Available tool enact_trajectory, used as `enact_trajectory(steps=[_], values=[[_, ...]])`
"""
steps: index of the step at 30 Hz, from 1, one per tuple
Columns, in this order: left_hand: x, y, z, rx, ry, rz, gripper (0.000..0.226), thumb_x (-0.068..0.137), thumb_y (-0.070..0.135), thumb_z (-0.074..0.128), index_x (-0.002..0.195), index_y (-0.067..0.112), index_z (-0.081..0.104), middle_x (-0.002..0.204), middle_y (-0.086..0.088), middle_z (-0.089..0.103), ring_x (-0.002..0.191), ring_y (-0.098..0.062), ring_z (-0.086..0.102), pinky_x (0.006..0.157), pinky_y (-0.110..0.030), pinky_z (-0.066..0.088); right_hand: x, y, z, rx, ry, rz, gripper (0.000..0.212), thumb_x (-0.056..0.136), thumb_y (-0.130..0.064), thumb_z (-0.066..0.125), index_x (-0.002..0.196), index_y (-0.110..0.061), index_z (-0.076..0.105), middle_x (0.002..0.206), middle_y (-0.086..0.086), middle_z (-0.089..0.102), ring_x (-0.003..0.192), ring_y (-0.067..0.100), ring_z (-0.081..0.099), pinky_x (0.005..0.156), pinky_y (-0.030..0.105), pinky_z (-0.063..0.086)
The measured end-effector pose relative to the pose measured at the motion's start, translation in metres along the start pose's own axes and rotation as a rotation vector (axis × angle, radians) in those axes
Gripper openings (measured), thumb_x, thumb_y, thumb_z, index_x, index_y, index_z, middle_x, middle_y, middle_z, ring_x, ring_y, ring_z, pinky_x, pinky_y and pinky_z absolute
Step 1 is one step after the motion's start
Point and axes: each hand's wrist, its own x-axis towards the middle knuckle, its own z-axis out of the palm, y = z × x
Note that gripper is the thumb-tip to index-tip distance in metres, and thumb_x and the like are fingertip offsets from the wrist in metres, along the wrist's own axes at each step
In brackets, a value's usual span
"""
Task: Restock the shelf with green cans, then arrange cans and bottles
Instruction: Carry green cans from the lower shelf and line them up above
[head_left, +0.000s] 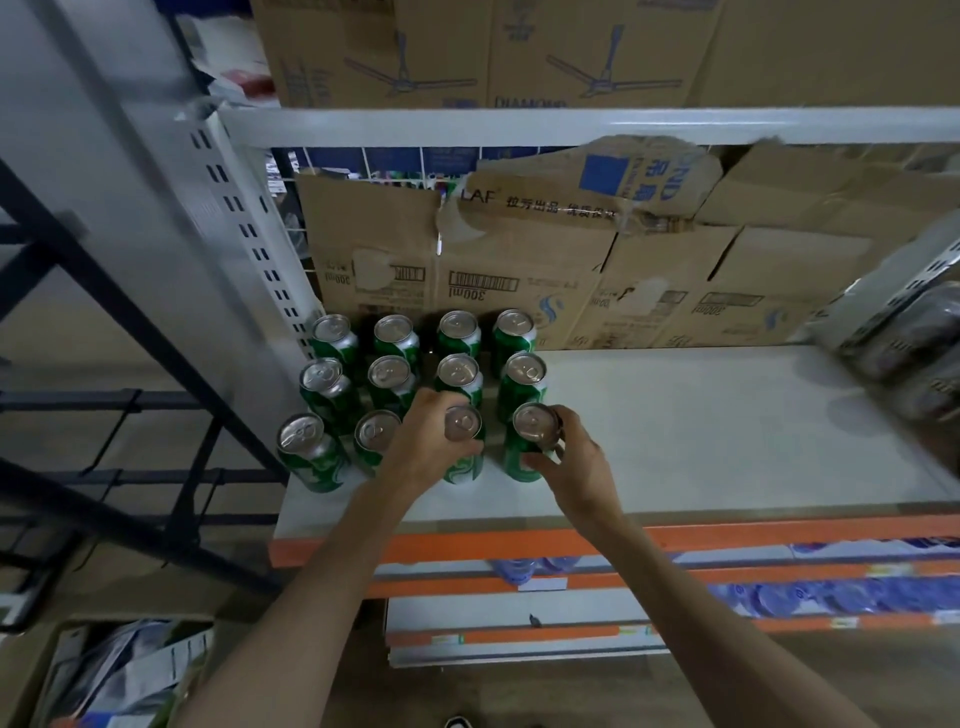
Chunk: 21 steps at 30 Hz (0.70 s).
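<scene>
Several green cans with silver tops stand in rows on the left part of the white shelf (701, 426). My left hand (428, 441) is wrapped around a front-row green can (462, 423), third from the left. My right hand (569, 465) grips the green can next to it (530, 426), at the right end of the front row. Both held cans stand upright on the shelf. Two more front-row cans (304, 441) stand to the left of my hands.
Brown cardboard boxes (519, 280) fill the back of the shelf behind the cans. Wrapped packs (914, 338) sit at the far right. A perforated upright post (244, 228) borders the cans on the left. Blue bottle tops (779, 597) show on lower shelves with orange edges.
</scene>
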Motion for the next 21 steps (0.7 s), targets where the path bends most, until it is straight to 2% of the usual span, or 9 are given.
enact_trajectory(steps=[2, 4, 5, 7, 9, 11, 14, 18, 21], values=[[-0.002, -0.002, -0.003, 0.009, -0.047, -0.011, 0.046, 0.064, 0.029, 0.084, 0.101, 0.015, 0.06, 0.095, -0.01, 0.061, 0.08, -0.014, 0.06, 0.064, -0.017, 0.038, 0.001, 0.002, 0.0, -0.002, -0.012, 0.0, 0.056, 0.08, -0.013, 0.075, 0.128, -0.022, 0.048, 0.119, 0.0, 0.064, 0.107, 0.023, 0.06, 0.086, 0.037, 0.051], [-0.004, -0.001, -0.013, 0.007, -0.113, -0.006, 0.063, 0.069, 0.029, 0.082, 0.124, 0.018, 0.053, 0.112, -0.009, 0.058, 0.098, -0.021, 0.062, 0.073, -0.025, 0.045, 0.003, 0.002, -0.001, -0.033, -0.038, -0.014, 0.056, 0.082, -0.016, 0.073, 0.132, -0.019, 0.045, 0.123, 0.003, 0.062, 0.109, 0.026, 0.059, 0.082, 0.031, 0.046], [-0.006, 0.001, -0.019, 0.014, -0.145, 0.01, 0.069, 0.074, 0.025, 0.081, 0.134, 0.02, 0.048, 0.121, -0.006, 0.056, 0.107, -0.02, 0.059, 0.082, -0.028, 0.046, 0.003, 0.001, -0.003, -0.051, -0.045, -0.026, 0.058, 0.085, -0.019, 0.071, 0.135, -0.018, 0.043, 0.128, 0.005, 0.06, 0.112, 0.027, 0.058, 0.082, 0.03, 0.043], [-0.005, 0.005, -0.03, 0.085, -0.182, 0.069, 0.069, 0.078, 0.02, 0.081, 0.139, 0.016, 0.048, 0.131, -0.004, 0.054, 0.118, -0.017, 0.054, 0.093, -0.027, 0.042, 0.006, -0.002, -0.008, -0.087, -0.032, -0.048, 0.061, 0.091, -0.027, 0.066, 0.143, -0.015, 0.038, 0.139, 0.009, 0.053, 0.121, 0.028, 0.054, 0.09, 0.034, 0.044], [-0.002, 0.01, -0.036, 0.161, -0.21, 0.106, 0.063, 0.078, 0.022, 0.081, 0.135, 0.014, 0.055, 0.133, -0.002, 0.055, 0.119, -0.017, 0.053, 0.095, -0.027, 0.041, 0.009, -0.006, -0.012, -0.131, -0.009, -0.07, 0.057, 0.094, -0.032, 0.061, 0.143, -0.013, 0.041, 0.141, 0.01, 0.051, 0.122, 0.027, 0.053, 0.095, 0.036, 0.043], [0.002, 0.015, -0.037, 0.193, -0.22, 0.114, 0.051, 0.077, 0.027, 0.081, 0.124, 0.017, 0.063, 0.125, 0.0, 0.06, 0.112, -0.017, 0.057, 0.094, -0.035, 0.046, 0.011, -0.01, -0.016, -0.189, -0.012, -0.094, 0.047, 0.094, -0.034, 0.06, 0.136, -0.015, 0.05, 0.132, 0.01, 0.056, 0.115, 0.027, 0.056, 0.09, 0.036, 0.044], [0.005, 0.015, -0.033, 0.238, -0.181, 0.108, 0.025, 0.073, 0.036, 0.082, 0.089, 0.024, 0.066, 0.093, 0.006, 0.063, 0.082, -0.014, 0.061, 0.076, -0.043, 0.053, 0.013, -0.012, -0.018, -0.238, -0.025, -0.117, 0.037, 0.092, -0.034, 0.062, 0.123, -0.016, 0.058, 0.119, 0.008, 0.063, 0.104, 0.028, 0.059, 0.083, 0.035, 0.045], [0.004, 0.02, -0.029, 0.306, -0.078, 0.019, 0.033, 0.068, 0.041, 0.08, 0.066, 0.015, 0.059, 0.065, 0.001, 0.06, 0.058, -0.018, 0.061, 0.052, -0.037, 0.047, 0.016, -0.013, -0.021, -0.243, -0.047, -0.128, 0.033, 0.089, -0.034, 0.065, 0.118, -0.018, 0.062, 0.113, 0.007, 0.066, 0.099, 0.029, 0.061, 0.081, 0.039, 0.049], [0.004, 0.022, -0.027, 0.297, -0.049, -0.029, 0.046, 0.063, 0.044, 0.079, 0.058, 0.019, 0.04, 0.059, 0.002, 0.047, 0.051, -0.021, 0.049, 0.047, -0.032, 0.037, 0.02, -0.014, -0.023, -0.248, -0.087, -0.15, 0.028, 0.09, -0.03, 0.064, 0.116, -0.019, 0.063, 0.11, 0.006, 0.067, 0.096, 0.029, 0.061, 0.077, 0.038, 0.048]])
